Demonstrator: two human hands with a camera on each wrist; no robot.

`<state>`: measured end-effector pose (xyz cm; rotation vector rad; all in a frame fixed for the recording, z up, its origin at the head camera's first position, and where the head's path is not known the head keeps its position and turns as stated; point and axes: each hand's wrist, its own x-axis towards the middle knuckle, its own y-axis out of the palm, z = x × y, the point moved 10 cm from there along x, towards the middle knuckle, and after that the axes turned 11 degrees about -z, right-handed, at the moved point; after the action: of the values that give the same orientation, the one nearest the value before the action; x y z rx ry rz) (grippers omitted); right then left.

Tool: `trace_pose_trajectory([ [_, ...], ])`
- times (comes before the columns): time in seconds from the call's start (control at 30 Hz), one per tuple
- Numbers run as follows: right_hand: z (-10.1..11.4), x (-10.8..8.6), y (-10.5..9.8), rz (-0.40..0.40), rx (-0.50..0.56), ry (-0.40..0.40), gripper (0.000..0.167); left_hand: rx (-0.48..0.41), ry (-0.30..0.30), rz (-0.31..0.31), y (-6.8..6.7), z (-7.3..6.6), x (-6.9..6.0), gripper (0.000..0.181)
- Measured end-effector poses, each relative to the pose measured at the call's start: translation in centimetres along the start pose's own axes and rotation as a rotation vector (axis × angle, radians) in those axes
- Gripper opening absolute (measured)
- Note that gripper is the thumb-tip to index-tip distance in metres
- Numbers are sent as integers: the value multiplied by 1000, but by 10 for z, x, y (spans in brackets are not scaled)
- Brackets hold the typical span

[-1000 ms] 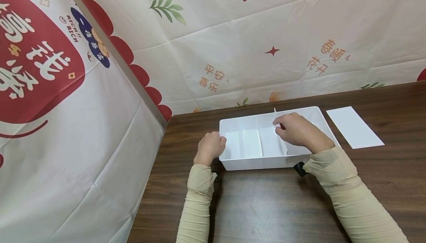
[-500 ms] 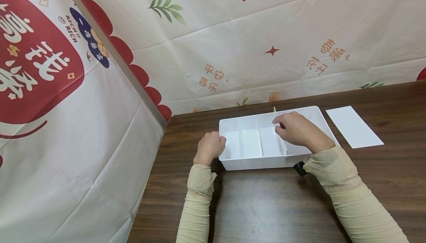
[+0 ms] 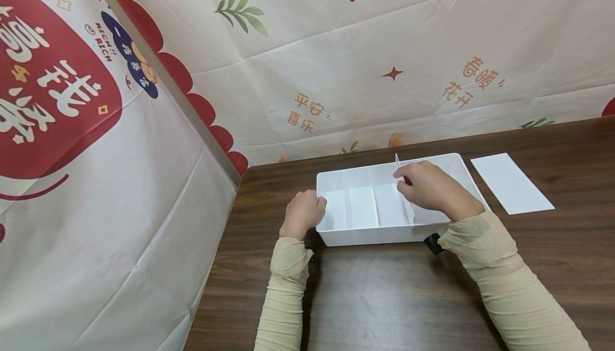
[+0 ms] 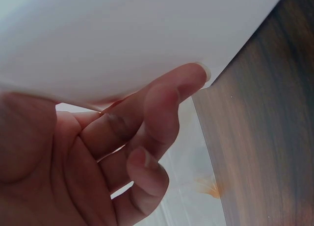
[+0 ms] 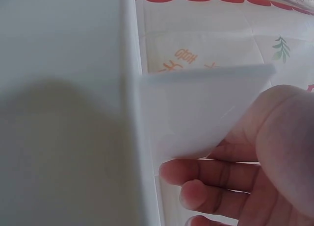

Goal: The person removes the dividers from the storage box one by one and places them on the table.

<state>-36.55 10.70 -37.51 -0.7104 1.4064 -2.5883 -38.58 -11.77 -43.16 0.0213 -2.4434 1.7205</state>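
Note:
A white rectangular tray lies on the table with its inside split crosswise into compartments. At its left end my left hand grips the side wall; in the left wrist view the curled fingers lie against the wall's outer face. My right hand reaches over the tray's right half and pinches a thin white divider between thumb and fingers. That divider stands crosswise in the tray, its far end poking above the back rim. The right wrist view shows the divider beside the tray wall, with part of it behind the hand.
A flat white rectangular sheet lies on the brown wooden table, right of the tray. Printed cloth hangs behind the table, and another cloth panel stands along its left edge.

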Motion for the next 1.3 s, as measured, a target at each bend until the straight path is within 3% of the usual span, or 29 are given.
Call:
trace_pose_trajectory([
  [1.3,4,0,-9,-52,-15,12,32,16,0,4,1,1,2,37],
])
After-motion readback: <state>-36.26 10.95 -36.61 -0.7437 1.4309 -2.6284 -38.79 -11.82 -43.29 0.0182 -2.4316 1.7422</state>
